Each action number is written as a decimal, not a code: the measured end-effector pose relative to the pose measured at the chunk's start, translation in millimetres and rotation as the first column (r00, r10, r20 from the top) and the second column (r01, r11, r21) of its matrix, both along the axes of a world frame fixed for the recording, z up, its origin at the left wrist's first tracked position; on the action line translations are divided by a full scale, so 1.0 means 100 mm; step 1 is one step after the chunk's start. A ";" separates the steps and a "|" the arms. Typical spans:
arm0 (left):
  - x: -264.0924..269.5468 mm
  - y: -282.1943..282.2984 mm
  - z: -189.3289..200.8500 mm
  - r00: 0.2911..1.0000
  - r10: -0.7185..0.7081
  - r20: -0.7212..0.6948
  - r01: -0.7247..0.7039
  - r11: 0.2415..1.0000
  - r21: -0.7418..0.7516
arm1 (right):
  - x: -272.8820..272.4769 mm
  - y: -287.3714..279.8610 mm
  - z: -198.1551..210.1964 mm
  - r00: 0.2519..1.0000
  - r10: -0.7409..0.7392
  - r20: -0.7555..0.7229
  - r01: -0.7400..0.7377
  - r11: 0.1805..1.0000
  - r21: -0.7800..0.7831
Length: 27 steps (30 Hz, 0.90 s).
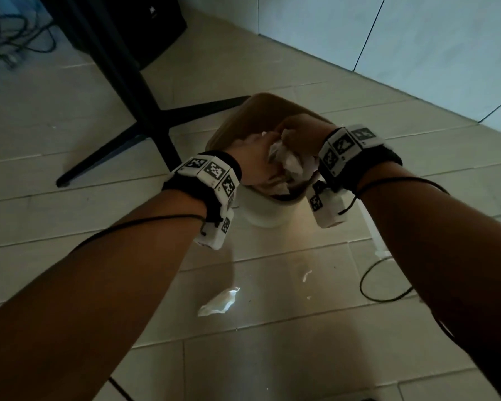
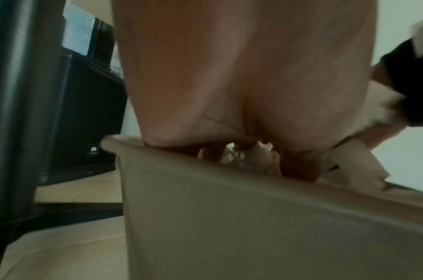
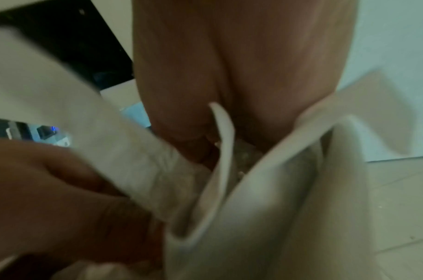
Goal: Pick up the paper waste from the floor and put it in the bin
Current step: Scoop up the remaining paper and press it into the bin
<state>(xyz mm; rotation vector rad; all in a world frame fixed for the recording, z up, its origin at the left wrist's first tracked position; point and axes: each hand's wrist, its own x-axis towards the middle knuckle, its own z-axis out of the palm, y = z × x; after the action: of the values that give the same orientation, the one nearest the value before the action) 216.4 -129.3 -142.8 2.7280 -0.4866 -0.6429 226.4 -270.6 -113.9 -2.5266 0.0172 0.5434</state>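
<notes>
In the head view both hands meet over the open bin (image 1: 229,123), a tan-rimmed tub with a pale body. Between them is a crumpled white wad of paper waste (image 1: 284,160), just above the bin's mouth. My left hand (image 1: 265,146) grips it from the left and my right hand (image 1: 292,134) is curled round it from the right. The left wrist view shows the bin wall (image 2: 229,217) below my palm, with crumpled paper (image 2: 253,159) at my fingertips. In the right wrist view, folded paper (image 3: 289,189) fills the frame. Two paper scraps (image 1: 219,302) (image 1: 306,275) lie on the floor tiles nearer me.
A black stand with splayed legs (image 1: 145,111) rises just left of the bin, with a black box (image 1: 145,27) behind it. Tangled cables (image 1: 12,39) lie at the far left. A black cable loop (image 1: 382,285) lies on the floor at right. A tiled wall (image 1: 417,39) runs behind.
</notes>
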 end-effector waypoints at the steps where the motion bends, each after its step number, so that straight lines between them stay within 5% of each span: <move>1: 0.00 -0.01 0.00 0.998 -0.040 -0.038 0.041 0.999 0.032 | 0.02 0.02 -0.06 0.997 0.069 -0.038 -0.071 0.996 -0.047; 4: 0.01 -0.08 -0.04 0.986 -0.098 -0.137 0.121 0.979 0.167 | 0.20 -0.01 -0.40 0.960 0.263 -0.099 -0.280 0.929 -0.244; 7: 0.04 -0.09 -0.12 0.983 -0.144 -0.112 0.172 0.938 0.302 | 0.58 -0.13 -0.95 0.952 0.293 -0.090 -0.305 0.874 -0.378; 12: 0.07 -0.07 0.09 0.977 -0.185 -0.105 0.209 0.922 0.327 | 0.38 -0.05 -0.57 0.959 0.283 -0.011 -0.264 0.881 -0.393; 18: -0.07 0.21 0.55 0.999 -0.003 -0.051 0.005 0.999 0.039 | -0.14 -0.07 0.25 0.989 0.114 0.097 -0.103 0.988 -0.111; 20: -0.24 0.32 0.63 0.997 0.053 0.052 -0.044 0.985 -0.166 | -0.29 -0.12 0.37 0.991 0.041 0.130 -0.043 0.999 0.011; 24: -0.85 0.44 0.49 0.869 0.351 0.349 -0.087 0.802 -0.591 | -0.71 -0.30 0.40 0.898 -0.248 0.362 0.129 0.938 0.323; 27: -1.25 0.55 -0.06 0.754 0.599 0.269 -0.286 0.669 -0.686 | -1.09 -0.42 0.11 0.696 -0.536 0.478 0.264 0.810 0.524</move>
<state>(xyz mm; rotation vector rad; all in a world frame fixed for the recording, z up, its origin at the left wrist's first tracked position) 91.6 -74.6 -148.8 2.1885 -0.0444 0.3129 117.5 -312.3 -102.8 -2.0543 0.2054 -0.4356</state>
